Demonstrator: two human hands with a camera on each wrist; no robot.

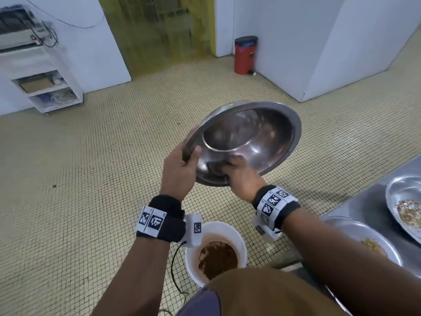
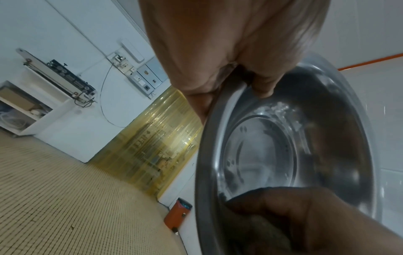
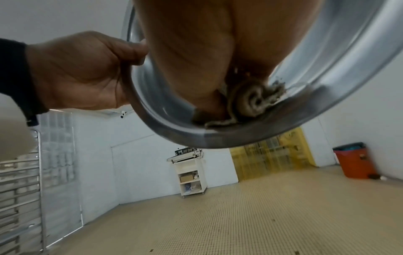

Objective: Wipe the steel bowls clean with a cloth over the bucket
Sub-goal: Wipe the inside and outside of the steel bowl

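The left hand [image 1: 180, 169] grips the tilted bowl [image 1: 257, 137] by its rim above the bucket [image 1: 237, 236] while the right hand [image 1: 241, 179] clutches the cloth [image 3: 250, 100] against its inner wall.

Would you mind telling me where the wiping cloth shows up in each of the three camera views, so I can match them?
Head: the cloth is a dark wad at centre, under the right hand on the lower inside wall of the tilted steel bowl.
Left wrist: bottom centre-right, a blurred brownish cloth beneath the right hand.
Right wrist: upper centre-right, the rolled cloth pressed against the bowl's lower rim.
Shared landmark: the red bin by the white wall.
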